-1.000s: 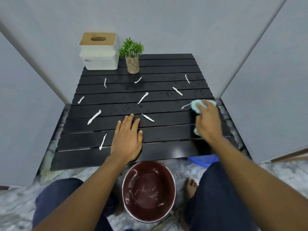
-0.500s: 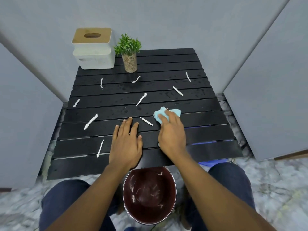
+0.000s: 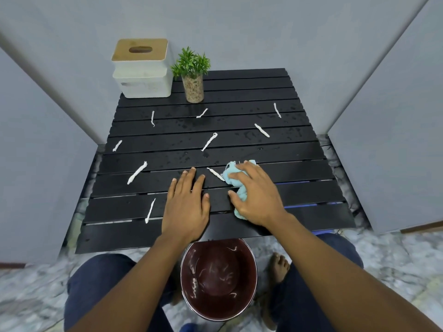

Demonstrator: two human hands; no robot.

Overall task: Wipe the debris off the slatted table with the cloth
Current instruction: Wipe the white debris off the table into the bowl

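The crumpled light-blue cloth point(image 3: 236, 182) lay bunched on the black slatted bench point(image 3: 239, 144), at about five o'clock from its centre, touching one thin white twisted debris strip point(image 3: 215, 174). The right hand point(image 3: 255, 195) pressed down on it, fingers point(image 3: 242, 167) spread and curled over the fabric. The left hand point(image 3: 187, 202) lay flat just beside it at nine o'clock, fingers extended, holding nothing.

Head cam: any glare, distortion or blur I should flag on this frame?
Head view: wide-angle bowing bends the side wall panels and splays the slatted table; sheen and droplets on the wet slats; bright glints inside the bowl; soft blur on the floor at the frame edges; the hands, right hand on the cloth, stay sharp.
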